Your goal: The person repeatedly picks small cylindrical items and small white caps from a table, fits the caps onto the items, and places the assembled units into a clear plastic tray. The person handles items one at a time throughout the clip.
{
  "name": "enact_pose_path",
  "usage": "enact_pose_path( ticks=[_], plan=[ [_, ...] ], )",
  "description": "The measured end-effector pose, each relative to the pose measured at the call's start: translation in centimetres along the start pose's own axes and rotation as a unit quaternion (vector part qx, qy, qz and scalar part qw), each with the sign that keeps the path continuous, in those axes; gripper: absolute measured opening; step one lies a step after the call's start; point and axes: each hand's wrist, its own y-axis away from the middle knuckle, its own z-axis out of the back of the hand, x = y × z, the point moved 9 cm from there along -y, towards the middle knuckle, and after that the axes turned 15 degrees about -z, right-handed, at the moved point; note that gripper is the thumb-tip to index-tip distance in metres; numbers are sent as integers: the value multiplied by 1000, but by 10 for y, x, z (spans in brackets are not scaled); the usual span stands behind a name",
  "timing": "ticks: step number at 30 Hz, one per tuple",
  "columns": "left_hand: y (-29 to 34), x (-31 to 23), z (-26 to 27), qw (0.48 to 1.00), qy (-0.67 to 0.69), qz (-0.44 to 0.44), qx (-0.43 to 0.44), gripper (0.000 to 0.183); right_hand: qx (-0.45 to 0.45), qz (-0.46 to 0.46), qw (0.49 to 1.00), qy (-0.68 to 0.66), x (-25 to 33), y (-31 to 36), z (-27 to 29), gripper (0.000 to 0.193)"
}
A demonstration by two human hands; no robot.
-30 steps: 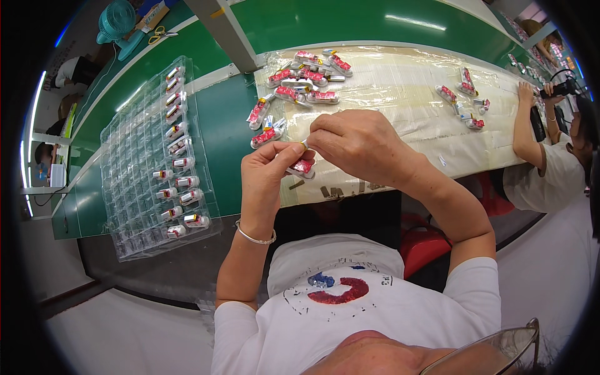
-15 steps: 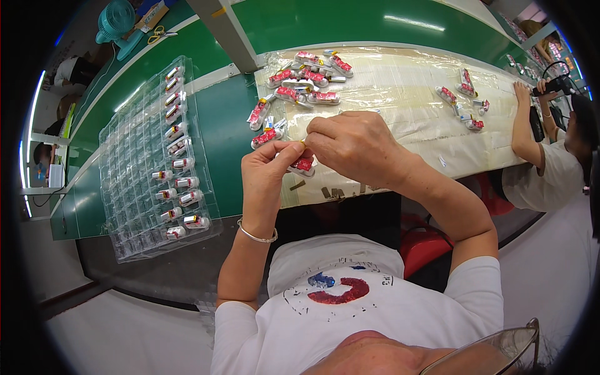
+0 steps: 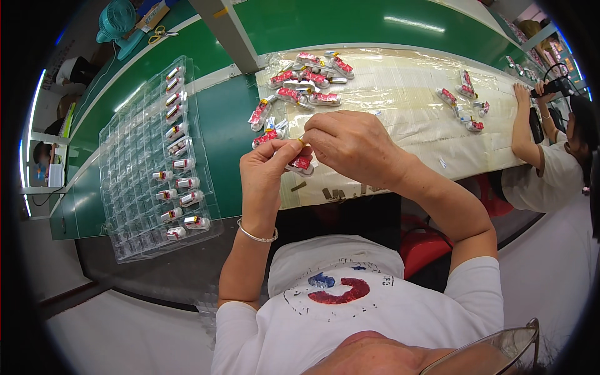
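Note:
My left hand [image 3: 265, 172] is closed in a pinch, thumb and forefinger on a small red-and-white piece [image 3: 302, 164] whose red part shows below the fingertips. Against it, my right hand [image 3: 353, 142] pinches too, at a thin yellow strip [image 3: 302, 142] between the two sets of fingertips. The fingers hide much of the piece. Just beyond my left hand lies a similar red-and-white piece [image 3: 265, 137] with a silver part beside it. Farther off is a pile of such pieces [image 3: 306, 77] on the tape-covered surface [image 3: 387, 94].
To the left, a clear plastic tray [image 3: 134, 181] of many pockets holds several silver-and-white pieces along its right side. More red-and-white pieces [image 3: 465, 90] lie at the right, near a co-worker's arm [image 3: 525, 125]. A metal post [image 3: 228, 34] rises behind the tray. A teal fan [image 3: 117, 25] stands far left.
Both hands stay together at nearly the same spot. My fingertips have shifted slightly around the yellow strip; the other pieces and the tray look unmoved.

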Motion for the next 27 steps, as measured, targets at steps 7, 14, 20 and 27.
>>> enact_pose_path(
  ticks=[7,14,20,27],
  plan=[
    [0,-3,-2,1000,-8,0,2,14,9,-5,1000,-17,-4,1,2,12],
    [0,-2,-5,1000,-7,0,7,14,9,-14,1000,-14,-5,1,1,12],
    [1,0,-3,1000,-9,1,2,15,-5,-17,999,-32,-7,2,2,11],
    [1,0,-3,1000,-22,-12,1,15,-11,-30,999,-21,-9,2,2,14]
  ],
)
